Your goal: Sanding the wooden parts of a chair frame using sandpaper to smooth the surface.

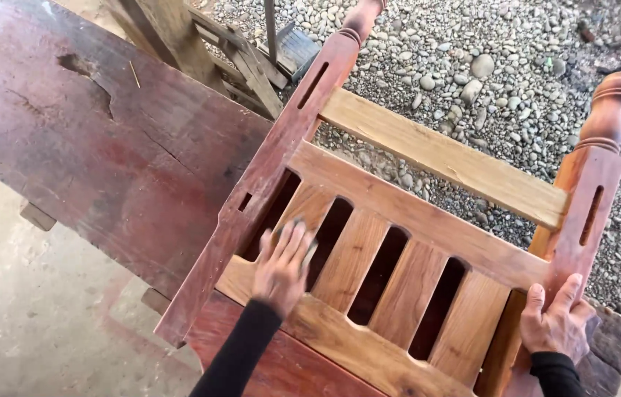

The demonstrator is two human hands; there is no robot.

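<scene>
A wooden slatted frame (428,220) with two turned posts lies tilted across a reddish workbench plank (90,140). My left hand (282,266) presses flat on the leftmost slat, fingers spread, with a small grey piece, apparently sandpaper (300,224), under the fingertips. My right hand (559,316) grips the lower part of the right post (590,198), thumb and fingers wrapped over its edge. Both arms wear black sleeves.
Grey gravel (487,66) covers the ground beyond the frame. Weathered wooden trestle parts (244,66) stand at the top centre. Concrete floor (24,309) lies at the lower left. A dark rough block (608,353) sits at the bench's right end.
</scene>
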